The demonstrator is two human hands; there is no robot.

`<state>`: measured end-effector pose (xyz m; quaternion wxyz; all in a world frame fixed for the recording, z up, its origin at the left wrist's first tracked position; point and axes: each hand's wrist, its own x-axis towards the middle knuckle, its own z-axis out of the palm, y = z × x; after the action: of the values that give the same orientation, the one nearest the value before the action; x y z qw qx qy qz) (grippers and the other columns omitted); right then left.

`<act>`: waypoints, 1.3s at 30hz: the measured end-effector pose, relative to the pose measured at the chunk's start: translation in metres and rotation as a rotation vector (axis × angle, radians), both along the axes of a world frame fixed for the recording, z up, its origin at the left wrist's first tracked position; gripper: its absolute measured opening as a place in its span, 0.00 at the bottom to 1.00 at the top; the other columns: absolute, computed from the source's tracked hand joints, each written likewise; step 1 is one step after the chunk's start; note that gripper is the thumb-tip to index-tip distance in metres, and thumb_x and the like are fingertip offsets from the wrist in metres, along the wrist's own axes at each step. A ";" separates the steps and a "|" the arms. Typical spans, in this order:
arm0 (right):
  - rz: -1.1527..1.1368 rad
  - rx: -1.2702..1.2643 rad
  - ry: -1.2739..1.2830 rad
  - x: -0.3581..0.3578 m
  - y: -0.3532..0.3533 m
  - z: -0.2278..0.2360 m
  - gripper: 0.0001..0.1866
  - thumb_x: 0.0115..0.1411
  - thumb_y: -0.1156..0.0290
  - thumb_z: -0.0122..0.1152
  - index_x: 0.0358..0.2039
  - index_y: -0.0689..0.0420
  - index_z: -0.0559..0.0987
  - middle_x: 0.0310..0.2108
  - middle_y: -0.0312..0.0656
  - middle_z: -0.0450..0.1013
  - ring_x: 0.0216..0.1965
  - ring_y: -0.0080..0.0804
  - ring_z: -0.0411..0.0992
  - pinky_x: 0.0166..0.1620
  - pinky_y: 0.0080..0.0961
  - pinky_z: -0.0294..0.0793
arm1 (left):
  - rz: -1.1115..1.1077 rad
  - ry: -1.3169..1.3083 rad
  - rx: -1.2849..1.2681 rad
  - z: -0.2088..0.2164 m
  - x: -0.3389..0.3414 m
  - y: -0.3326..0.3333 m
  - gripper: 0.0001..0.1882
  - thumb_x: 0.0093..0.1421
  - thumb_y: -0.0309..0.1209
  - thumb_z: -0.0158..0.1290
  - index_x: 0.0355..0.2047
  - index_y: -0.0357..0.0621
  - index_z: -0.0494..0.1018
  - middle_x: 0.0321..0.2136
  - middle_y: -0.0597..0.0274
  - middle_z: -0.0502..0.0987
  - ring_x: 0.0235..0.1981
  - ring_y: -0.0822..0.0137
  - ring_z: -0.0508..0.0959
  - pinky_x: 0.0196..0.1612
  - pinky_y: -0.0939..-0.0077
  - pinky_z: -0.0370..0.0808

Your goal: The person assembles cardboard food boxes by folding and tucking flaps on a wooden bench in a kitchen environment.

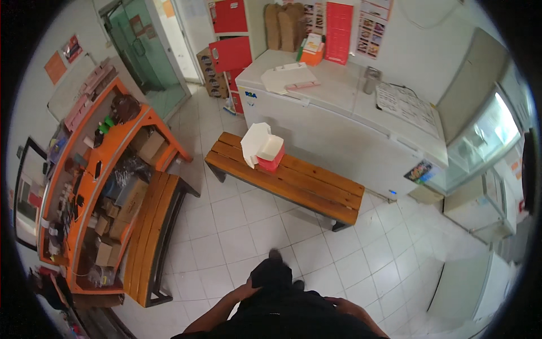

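I stand on a white tiled floor [248, 231] in dark clothing, one dark shoe [275, 255] stepping forward. My left hand [249, 288] rests against my waist with the elbow bent outward, its fingers hidden against the dark fabric. At the other hip, my right hand [334, 303] is pressed the same way and is mostly hidden. Neither hand visibly holds anything. The nearest object ahead is a wooden slatted bench [316, 189], well out of reach, with an open white and red box [263, 148] on its left end.
A white chest freezer [339, 121] stands behind the bench with papers and a carton on its lid. A second wooden bench [149, 237] and an orange counter [84, 186] packed with boxes are on the left. Glass display cabinets [480, 152] line the right.
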<state>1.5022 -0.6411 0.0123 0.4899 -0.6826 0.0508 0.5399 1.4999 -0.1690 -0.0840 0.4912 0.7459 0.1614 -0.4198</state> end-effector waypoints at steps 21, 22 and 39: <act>0.268 -1.024 -0.542 0.528 0.072 0.157 0.22 0.68 0.51 0.61 0.55 0.51 0.71 0.43 0.54 0.82 0.43 0.60 0.82 0.47 0.54 0.80 | -0.593 -0.283 -0.086 0.034 0.432 -0.031 0.16 0.69 0.40 0.53 0.41 0.38 0.78 0.39 0.39 0.82 0.44 0.39 0.84 0.47 0.46 0.79; 0.297 -1.002 -0.702 0.549 0.070 0.153 0.25 0.66 0.50 0.66 0.53 0.52 0.71 0.37 0.51 0.81 0.38 0.56 0.83 0.43 0.50 0.81 | -0.502 -0.316 -0.134 0.007 0.425 -0.042 0.15 0.69 0.39 0.53 0.41 0.38 0.78 0.39 0.40 0.82 0.45 0.40 0.83 0.48 0.46 0.79; 0.976 -0.155 -0.595 0.947 0.135 -0.021 0.29 0.66 0.38 0.63 0.44 0.56 0.79 0.37 0.51 0.81 0.43 0.53 0.81 0.48 0.48 0.79 | 0.695 -0.115 0.043 0.096 0.555 -0.137 0.23 0.72 0.41 0.54 0.58 0.38 0.70 0.54 0.47 0.77 0.57 0.51 0.76 0.60 0.55 0.72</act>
<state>2.4497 -0.5060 -0.0087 0.1258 -0.7834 -0.3706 0.4829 2.0546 -0.3063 0.0123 0.5974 0.6790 0.3863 -0.1812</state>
